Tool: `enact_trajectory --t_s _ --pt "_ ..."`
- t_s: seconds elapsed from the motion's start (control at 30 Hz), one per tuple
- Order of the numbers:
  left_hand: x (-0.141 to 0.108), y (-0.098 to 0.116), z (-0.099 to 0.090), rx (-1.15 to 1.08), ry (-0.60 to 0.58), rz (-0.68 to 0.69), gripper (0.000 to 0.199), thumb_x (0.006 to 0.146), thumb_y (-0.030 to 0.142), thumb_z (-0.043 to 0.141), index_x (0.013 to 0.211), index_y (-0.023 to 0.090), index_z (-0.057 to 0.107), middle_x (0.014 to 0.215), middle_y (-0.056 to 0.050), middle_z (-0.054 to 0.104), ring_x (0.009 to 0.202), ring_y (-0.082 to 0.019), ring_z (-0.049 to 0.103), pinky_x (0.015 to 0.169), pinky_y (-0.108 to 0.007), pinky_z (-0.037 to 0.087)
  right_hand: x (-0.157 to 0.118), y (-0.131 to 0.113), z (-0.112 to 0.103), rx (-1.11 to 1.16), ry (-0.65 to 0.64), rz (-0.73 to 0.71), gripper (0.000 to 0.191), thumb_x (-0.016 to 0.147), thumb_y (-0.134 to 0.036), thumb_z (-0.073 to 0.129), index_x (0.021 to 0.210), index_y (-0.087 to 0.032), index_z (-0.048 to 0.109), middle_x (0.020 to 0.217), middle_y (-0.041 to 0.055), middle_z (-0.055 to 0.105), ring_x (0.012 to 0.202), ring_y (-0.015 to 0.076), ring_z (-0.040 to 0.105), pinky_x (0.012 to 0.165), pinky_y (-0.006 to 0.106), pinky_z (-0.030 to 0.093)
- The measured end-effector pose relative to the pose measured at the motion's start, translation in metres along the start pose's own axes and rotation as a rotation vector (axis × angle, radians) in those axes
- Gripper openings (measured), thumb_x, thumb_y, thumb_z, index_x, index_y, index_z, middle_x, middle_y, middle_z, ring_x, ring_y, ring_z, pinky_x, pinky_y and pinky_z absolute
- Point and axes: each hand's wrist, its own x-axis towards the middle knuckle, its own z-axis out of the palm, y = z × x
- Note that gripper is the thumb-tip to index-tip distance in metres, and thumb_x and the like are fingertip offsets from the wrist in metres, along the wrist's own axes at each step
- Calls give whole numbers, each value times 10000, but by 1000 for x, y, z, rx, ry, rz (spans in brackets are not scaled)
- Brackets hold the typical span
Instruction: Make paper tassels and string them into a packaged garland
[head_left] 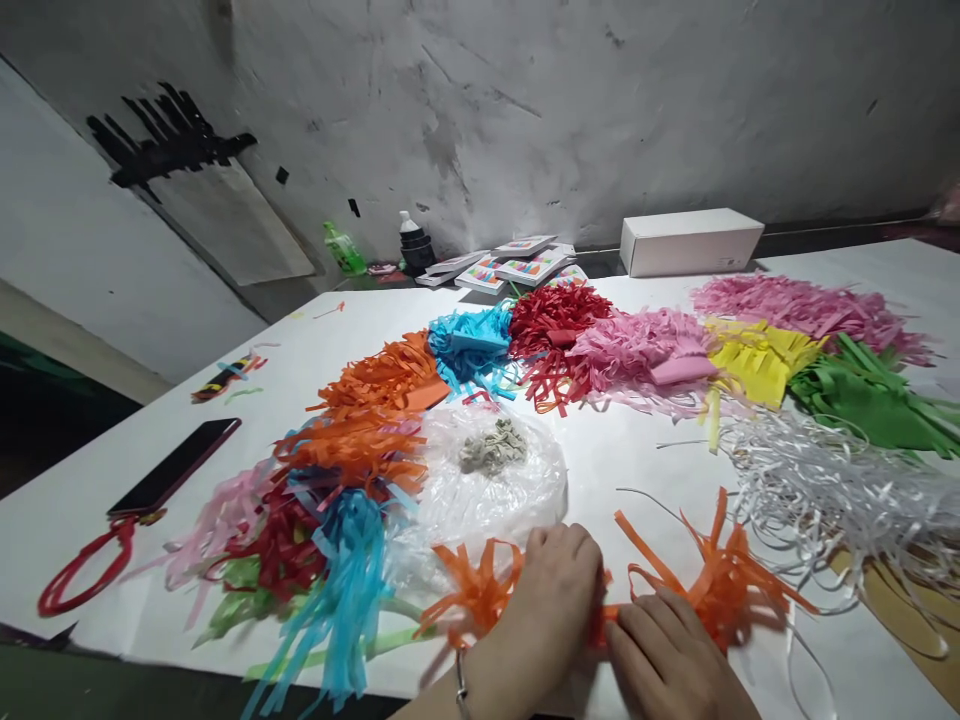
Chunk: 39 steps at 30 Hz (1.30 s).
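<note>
Both hands press on an orange fringed paper tassel low on the white table, its cut strips spreading out at either side. My left hand, with a thin bracelet at the wrist, is closed over the middle with its knuckles up. Beside it my right hand curls its fingers on the same rolled middle part; the fingertips are partly hidden. Just beyond the left hand lies a clear plastic bag with a greyish-green crumbled lump on it. White ribbon strands lie to the right.
Finished-looking tassels in mixed colours are heaped at left, near a phone with a red strap. Orange, blue, red, pink, yellow and green fringed paper arcs behind. A white box stands by the wall.
</note>
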Motion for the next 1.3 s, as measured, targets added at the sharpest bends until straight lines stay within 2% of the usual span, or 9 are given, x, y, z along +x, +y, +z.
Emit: enact_trajectory --t_s 0.13,0.27,0.53,0.67,0.77,0.9,1.0,1.1,1.3 --pt "-13 -17 -21 -6 45 -118 235 863 -32 504 838 184 594 808 -28 652 773 -220 568 769 -395 435 -1 -1 -1 30 -11 15 373 983 -33 313 929 -169 657 822 38 685 810 198 628 914 388 444" --pt "-13 -11 -39 -133 53 -80 194 907 65 573 1011 210 648 1010 -48 684 928 -236 596 836 -396 436 -3 -1 0 16 -44 10 358 975 -28 332 944 -166 661 840 43 687 839 211 625 916 407 440" --pt "9 -1 -7 12 -117 142 160 875 49 613 796 187 611 890 -29 643 788 -189 565 718 -311 449 -6 1 3 -5 24 -7 358 982 -30 330 941 -169 658 853 43 697 848 206 625 925 398 434" --pt "-4 -35 -24 76 44 1 243 856 -35 449 836 177 567 844 -50 609 768 -224 543 705 -355 452 -7 1 3 31 -20 2 364 977 -26 324 933 -165 658 807 37 671 816 200 611 918 400 433" --pt "-17 -63 -54 116 308 -89 254 887 -13 397 840 188 546 771 -32 580 708 -217 538 659 -341 441 -8 1 2 28 -19 5 364 970 -23 329 939 -168 662 826 42 679 828 206 610 930 409 428" --pt "-35 -59 -76 238 590 -36 144 976 130 461 1053 162 578 996 -109 631 933 -268 594 821 -402 464 -8 0 2 8 -26 6 369 964 -19 333 946 -175 667 834 39 692 825 208 619 927 402 428" --pt "-46 -30 -53 168 479 211 242 989 231 524 1212 148 568 1180 -138 625 1096 -269 571 926 -373 458 -7 -1 3 -7 33 27 354 966 -19 344 964 -170 663 857 46 710 853 211 638 948 399 426" --pt "-50 -9 -11 107 345 437 176 1026 207 456 1014 205 631 957 -36 703 866 -211 614 831 -335 452 -7 0 4 -12 76 36 302 951 -7 387 958 -152 652 820 48 700 793 198 628 892 386 446" --pt "-44 -24 16 -1 365 401 243 1023 158 397 872 212 579 779 -1 673 714 -185 594 773 -339 418 -14 11 -2 -71 23 55 303 911 28 389 864 -160 621 749 29 637 721 181 567 822 371 410"
